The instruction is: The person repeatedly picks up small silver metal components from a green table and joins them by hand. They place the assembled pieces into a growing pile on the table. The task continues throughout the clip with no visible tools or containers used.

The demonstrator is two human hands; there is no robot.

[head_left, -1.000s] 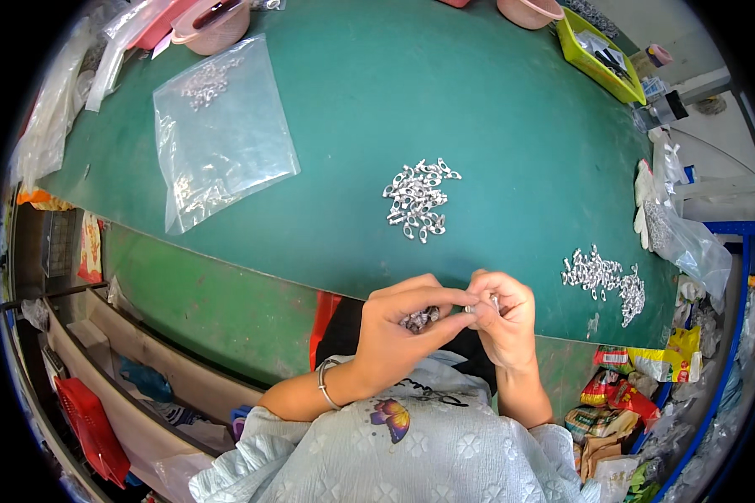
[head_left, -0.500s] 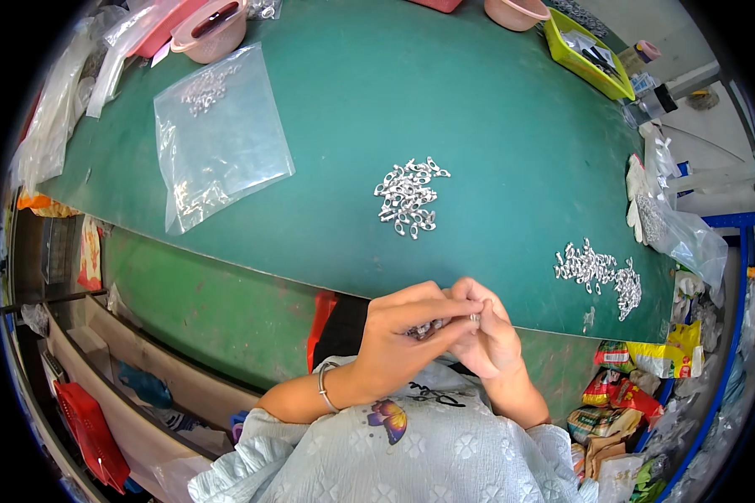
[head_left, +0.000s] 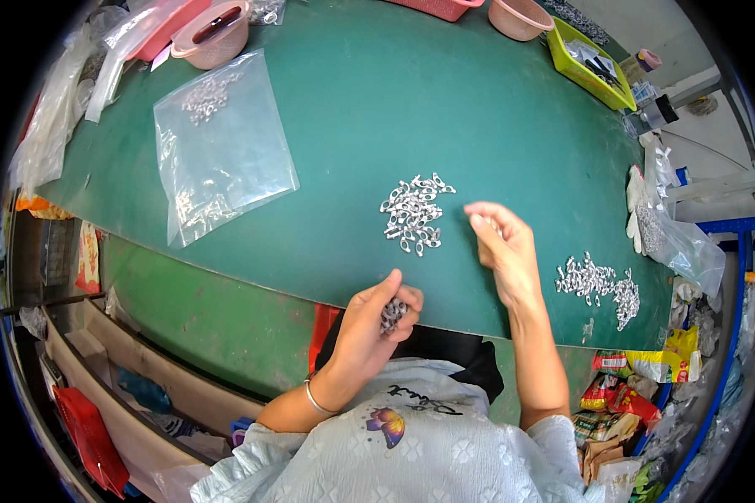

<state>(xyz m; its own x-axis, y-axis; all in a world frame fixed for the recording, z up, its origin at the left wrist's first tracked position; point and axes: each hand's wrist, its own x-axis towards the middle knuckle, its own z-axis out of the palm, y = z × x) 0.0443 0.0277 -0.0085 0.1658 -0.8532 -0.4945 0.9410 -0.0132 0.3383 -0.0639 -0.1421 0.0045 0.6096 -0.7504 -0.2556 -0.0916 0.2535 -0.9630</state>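
Note:
My left hand, at the table's front edge, is curled around a handful of silver lobster clasps. My right hand hovers over the table just right of the middle pile of silver clasps. Its fingers are bent and pressed together; whatever is between them is too small to make out. Farther right, near the table's corner, a second pile of small silver metal pieces spreads out. A clear plastic bag lies flat at the left, with several small metal parts showing near its far end.
The green table carries pink baskets and a yellow-green tray of tools along its far side. A white glove and a plastic bag lie at the right edge. Wooden shelving stands at the lower left.
My hands have come apart from each other. The right hand has reached forward toward the middle pile, while the left has drawn slightly left, still closed round its clasps.

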